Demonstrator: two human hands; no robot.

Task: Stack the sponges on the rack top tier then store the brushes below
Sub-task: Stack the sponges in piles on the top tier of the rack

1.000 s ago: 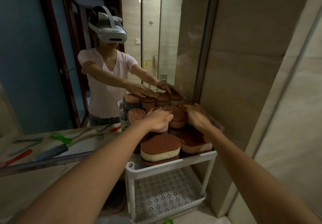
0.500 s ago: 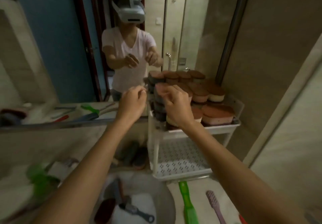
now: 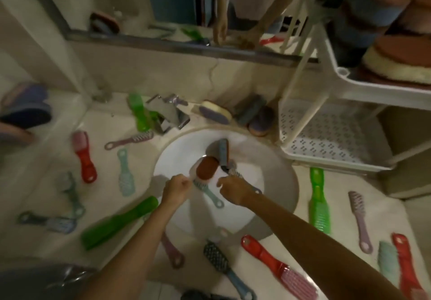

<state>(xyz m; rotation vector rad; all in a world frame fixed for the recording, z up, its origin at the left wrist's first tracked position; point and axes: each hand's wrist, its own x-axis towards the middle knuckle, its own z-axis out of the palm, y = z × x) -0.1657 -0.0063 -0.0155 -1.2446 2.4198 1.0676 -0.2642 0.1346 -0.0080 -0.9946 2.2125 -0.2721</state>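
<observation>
You are looking down on a pale bench point(image 3: 39, 178) strewn with brushes point(image 3: 318, 201) on every side of the white sink basin point(image 3: 177, 150). To the right of the basin stands the white rack point(image 3: 373, 89), with stacked sponges point(image 3: 401, 50) on its top tier. In the basin lie a brown-topped sponge point(image 3: 207, 168), a second sponge point(image 3: 222, 152) on edge behind it, and a teal brush point(image 3: 208, 193). Your left grip point(image 3: 176, 189) curls at the brown-topped sponge's pale edge. Your right grip point(image 3: 231, 187) curls just beside it. Blur hides whether either holds anything.
</observation>
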